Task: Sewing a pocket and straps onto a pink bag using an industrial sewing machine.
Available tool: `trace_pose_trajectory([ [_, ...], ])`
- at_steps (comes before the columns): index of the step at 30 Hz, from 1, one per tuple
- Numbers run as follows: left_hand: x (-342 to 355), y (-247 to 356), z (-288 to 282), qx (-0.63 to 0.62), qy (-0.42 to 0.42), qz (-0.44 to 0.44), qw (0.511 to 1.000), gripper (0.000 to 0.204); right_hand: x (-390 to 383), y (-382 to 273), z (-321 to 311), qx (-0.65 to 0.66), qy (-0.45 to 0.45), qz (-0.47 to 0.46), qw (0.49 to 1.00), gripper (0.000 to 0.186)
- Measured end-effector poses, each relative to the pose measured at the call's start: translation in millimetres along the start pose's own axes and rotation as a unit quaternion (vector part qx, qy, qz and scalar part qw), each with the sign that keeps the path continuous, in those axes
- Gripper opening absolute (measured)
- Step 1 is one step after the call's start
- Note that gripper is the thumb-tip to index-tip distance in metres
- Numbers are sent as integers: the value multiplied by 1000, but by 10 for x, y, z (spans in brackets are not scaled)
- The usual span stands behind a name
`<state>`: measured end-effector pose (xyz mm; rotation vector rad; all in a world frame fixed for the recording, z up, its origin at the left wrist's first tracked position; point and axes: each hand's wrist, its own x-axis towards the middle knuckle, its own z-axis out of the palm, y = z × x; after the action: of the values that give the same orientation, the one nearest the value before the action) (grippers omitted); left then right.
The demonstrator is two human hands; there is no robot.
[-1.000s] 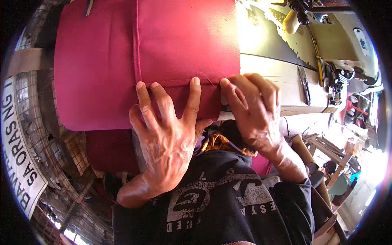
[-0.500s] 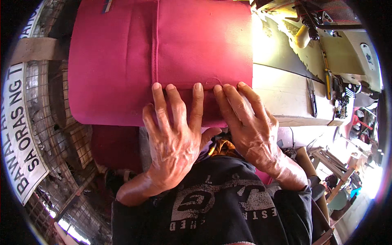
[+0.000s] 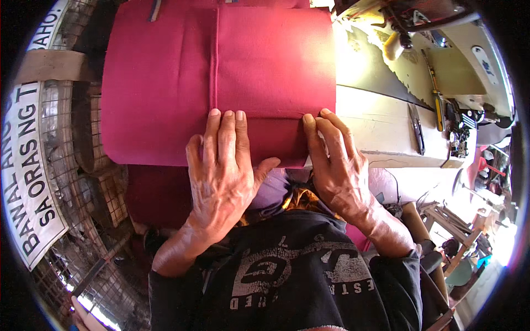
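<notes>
Crimson cloth (image 3: 165, 99) lies spread flat over the desk (image 3: 381, 124), filling the upper centre of the frame. A vertical seam or fold line runs down it just left of centre. Its near edge appears turned back into a narrow band along the lower edge; judged from this, the fold is laid and being pressed flat, but nothing shows it stitched yet.

Left hand (image 3: 223, 171): palm down, fingers straight and together, tips resting on the fold line at mid-frame. Nothing clasped; it is flat and unclenched, pressing only.

Right hand (image 3: 334, 163): also flat on the cloth, fingers extended, at the cloth's lower right corner by the desk edge. No pinch seen.

The cloth lies under both grips and runs away from them toward the top of the frame. A sewing machine (image 3: 441, 60) stands at upper right, well apart from the hands.
</notes>
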<state>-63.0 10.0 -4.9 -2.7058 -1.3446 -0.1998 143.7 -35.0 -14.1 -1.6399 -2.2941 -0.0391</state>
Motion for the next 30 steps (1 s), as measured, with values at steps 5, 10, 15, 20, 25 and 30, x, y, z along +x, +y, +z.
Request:
trace_pose_trajectory([
  [5,139,-328,45,-157,82,15,984,34,196,95,-142,36,21,29,999,34],
  [10,236,-497,102,-217,116,37,969,24,373,266,-162,20,-3,-42,999,22],
  [15,264,-555,138,-212,140,65,965,20,422,271,-163,-21,-2,-104,994,21],
  [20,260,-511,242,-201,188,85,958,25,500,202,-248,-66,14,-113,991,20],
  [25,230,-474,329,-186,220,71,955,26,708,41,-535,-85,28,-138,986,18],
  [30,160,-632,178,-150,284,10,947,24,807,-31,-762,-64,37,-150,986,20],
])
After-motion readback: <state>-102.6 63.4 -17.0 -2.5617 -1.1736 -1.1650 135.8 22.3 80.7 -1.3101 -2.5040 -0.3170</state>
